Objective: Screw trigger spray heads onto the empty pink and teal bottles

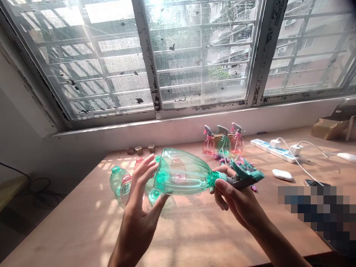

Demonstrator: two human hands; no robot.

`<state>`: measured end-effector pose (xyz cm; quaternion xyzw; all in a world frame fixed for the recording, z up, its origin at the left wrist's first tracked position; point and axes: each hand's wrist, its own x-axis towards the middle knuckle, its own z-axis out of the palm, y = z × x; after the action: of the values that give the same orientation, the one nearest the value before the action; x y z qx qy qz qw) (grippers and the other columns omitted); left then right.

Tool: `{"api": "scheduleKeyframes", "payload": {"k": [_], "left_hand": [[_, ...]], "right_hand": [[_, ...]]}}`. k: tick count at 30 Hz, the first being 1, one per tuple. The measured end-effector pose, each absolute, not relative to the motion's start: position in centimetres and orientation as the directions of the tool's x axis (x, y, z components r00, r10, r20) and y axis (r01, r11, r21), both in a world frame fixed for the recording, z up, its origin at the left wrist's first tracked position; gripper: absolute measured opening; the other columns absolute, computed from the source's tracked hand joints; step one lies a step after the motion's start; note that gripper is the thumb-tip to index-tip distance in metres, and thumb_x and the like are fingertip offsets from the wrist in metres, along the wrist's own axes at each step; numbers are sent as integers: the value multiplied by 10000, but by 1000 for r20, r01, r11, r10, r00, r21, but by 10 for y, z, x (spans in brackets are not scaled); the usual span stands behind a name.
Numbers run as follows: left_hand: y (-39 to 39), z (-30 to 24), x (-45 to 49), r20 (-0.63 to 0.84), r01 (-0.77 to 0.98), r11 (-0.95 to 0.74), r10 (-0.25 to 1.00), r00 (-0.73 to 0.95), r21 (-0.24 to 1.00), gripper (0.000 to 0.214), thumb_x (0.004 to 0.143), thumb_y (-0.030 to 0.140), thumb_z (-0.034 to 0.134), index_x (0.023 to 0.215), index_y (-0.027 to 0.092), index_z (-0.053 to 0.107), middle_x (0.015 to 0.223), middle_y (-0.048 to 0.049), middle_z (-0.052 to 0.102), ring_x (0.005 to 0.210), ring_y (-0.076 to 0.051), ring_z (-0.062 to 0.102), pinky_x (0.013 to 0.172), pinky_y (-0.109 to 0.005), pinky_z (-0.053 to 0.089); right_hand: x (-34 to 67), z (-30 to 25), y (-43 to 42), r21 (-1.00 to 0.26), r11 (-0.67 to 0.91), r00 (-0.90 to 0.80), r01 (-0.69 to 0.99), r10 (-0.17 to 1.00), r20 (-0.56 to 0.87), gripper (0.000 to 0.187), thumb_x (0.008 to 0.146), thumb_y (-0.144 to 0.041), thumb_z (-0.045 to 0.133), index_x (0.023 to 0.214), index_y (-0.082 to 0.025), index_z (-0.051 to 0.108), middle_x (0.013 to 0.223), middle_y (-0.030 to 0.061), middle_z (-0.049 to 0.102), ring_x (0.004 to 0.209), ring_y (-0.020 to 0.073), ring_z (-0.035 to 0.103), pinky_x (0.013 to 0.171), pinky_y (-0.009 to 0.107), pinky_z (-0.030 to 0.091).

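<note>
A clear green spray bottle (185, 172) lies sideways in the air over the table, its neck toward the right. My left hand (143, 200) cups the wide base, fingers behind it and thumb under its lower edge. At the neck, my right hand (230, 189) grips the collar between thumb and fingers. A teal and grey trigger sprayer (247, 176) sticks out past that hand, and its pale tube runs inside the bottle. Behind my left hand stand several open bottles, among them a green bottle (116, 180) and a red bottle (126, 185).
Three bottles with sprayers, including a green one (224, 142), stand by the window wall. Loose sprayer heads (244, 163) are piled behind my right hand. Right of them are a power strip (274, 150), a white case (282, 174) and cables. Small brown pots (138, 150) stand at the back.
</note>
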<state>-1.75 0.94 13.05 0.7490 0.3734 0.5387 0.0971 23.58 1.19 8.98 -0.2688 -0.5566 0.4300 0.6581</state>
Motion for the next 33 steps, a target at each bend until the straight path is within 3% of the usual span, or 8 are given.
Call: {"api": "scheduleKeyframes", "payload": {"k": [5, 11, 15, 18, 21, 24, 29, 33], "left_hand": [[8, 131, -22, 632, 490, -650, 739, 231, 581, 753, 1014, 487, 723, 1673, 469, 358, 1775, -51, 371, 1660, -374, 302, 1335, -664, 289], [13, 134, -25, 587, 387, -553, 809, 37, 738, 453, 1039, 597, 623, 1433, 382, 686, 1658, -65, 550, 1623, -419, 369, 1309, -690, 320], [14, 134, -25, 594, 286, -584, 802, 62, 759, 366, 1030, 484, 704, 1387, 405, 707, 1666, -27, 537, 1617, -357, 402, 1287, -570, 426], [11, 135, -24, 689, 286, -681, 719, 89, 674, 426, 1038, 415, 717, 1459, 440, 659, 1676, -10, 517, 1631, -317, 378, 1304, -501, 423], [8, 134, -26, 732, 310, -727, 670, 122, 613, 480, 1049, 372, 706, 1511, 463, 613, 1696, -8, 492, 1644, -316, 353, 1313, -492, 412], [7, 132, -29, 702, 326, -711, 692, 168, 623, 530, 1055, 375, 689, 1561, 465, 558, 1723, -24, 466, 1638, -343, 371, 1325, -548, 387], [10, 131, -32, 630, 290, -651, 757, 176, 702, 565, 1028, 543, 669, 1565, 397, 567, 1714, -68, 495, 1634, -401, 373, 1307, -604, 398], [14, 132, -31, 636, 287, -627, 768, 77, 724, 434, 1008, 515, 715, 1412, 355, 698, 1682, -67, 533, 1606, -392, 425, 1285, -584, 441]], "right_hand": [[234, 84, 10, -765, 643, 74, -22, 764, 641, 231, 955, -280, 845, 1117, -282, 680, 749, -39, 741, 508, 140, 631, 479, 254, 524], [230, 74, 10, -457, 845, -43, 278, 487, 873, 491, 904, -196, 894, 1302, -340, 645, 737, -37, 759, 520, 197, 695, 501, 308, 585], [230, 77, 9, -577, 790, 32, 207, 584, 811, 347, 912, -272, 899, 1191, -316, 697, 711, -35, 759, 494, 184, 698, 472, 280, 593], [230, 84, 5, -683, 728, 68, 60, 680, 730, 297, 884, -281, 921, 1100, -300, 718, 785, -13, 814, 568, 188, 756, 493, 250, 617], [231, 88, 3, -717, 696, 83, -40, 718, 691, 258, 885, -242, 905, 1068, -284, 728, 785, -16, 827, 549, 163, 748, 465, 205, 598], [234, 86, 4, -701, 713, 97, 9, 697, 710, 244, 897, -224, 886, 1072, -286, 728, 770, -23, 833, 501, 153, 725, 431, 199, 578], [243, 77, 8, -438, 836, -64, 331, 483, 873, 503, 899, -116, 849, 1312, -331, 660, 878, 10, 846, 650, 238, 802, 540, 311, 649], [245, 77, 12, -252, 897, -231, 363, 349, 908, 636, 933, -125, 803, 1477, -334, 549, 912, 36, 839, 764, 304, 828, 590, 389, 659]]}}
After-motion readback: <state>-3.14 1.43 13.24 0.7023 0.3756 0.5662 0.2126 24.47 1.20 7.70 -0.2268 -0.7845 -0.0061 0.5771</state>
